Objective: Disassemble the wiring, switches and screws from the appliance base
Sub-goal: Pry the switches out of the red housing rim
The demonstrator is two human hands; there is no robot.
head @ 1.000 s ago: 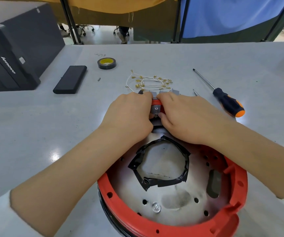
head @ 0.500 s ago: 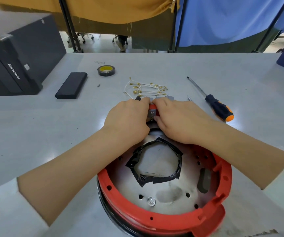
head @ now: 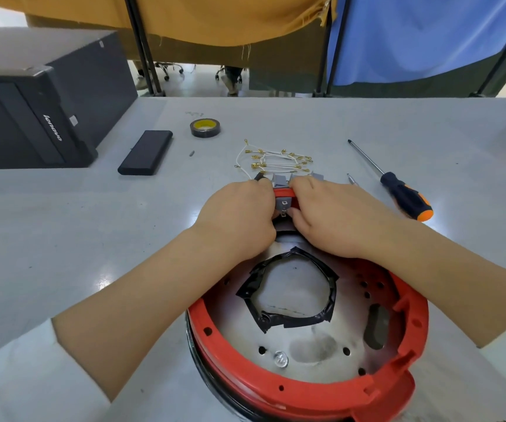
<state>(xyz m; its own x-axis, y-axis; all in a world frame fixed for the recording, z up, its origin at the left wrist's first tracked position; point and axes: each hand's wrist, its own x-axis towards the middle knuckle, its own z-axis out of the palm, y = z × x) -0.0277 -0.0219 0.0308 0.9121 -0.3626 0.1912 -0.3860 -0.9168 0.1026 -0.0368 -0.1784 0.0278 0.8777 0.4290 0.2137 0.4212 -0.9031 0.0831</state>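
My left hand (head: 239,222) and my right hand (head: 332,217) meet at the far rim of the round red plastic appliance base (head: 312,394), knuckles up, fingers curled in around a small grey switch block with a metal tab (head: 283,205) that sits in the red rim. Both hands grip it, one from each side, fingertips pressed close together; the rest of the block is hidden under my fingers.

The base lies open side up on the pale grey table (head: 63,239), just in front of me. Its silver metal floor (head: 306,348) has small round holes, and a ragged ring of black tape (head: 331,312) sits in the middle. A single silver screw head (head: 280,359) shows near the close edge.

Just beyond my fingers lie small grey switch pieces (head: 279,179), and past them a loose bundle of white wires with brass terminals (head: 273,161). To the right lies a screwdriver with a black and orange handle (head: 405,197), with a short metal bit (head: 350,179) between it and my right hand.

Farther left are a roll of black tape with a yellow core (head: 205,127), a flat black rectangular block (head: 145,152) and a tiny loose screw (head: 192,153). At the far left stands a black computer case (head: 32,95); white lettering on its front reads "lenovo".
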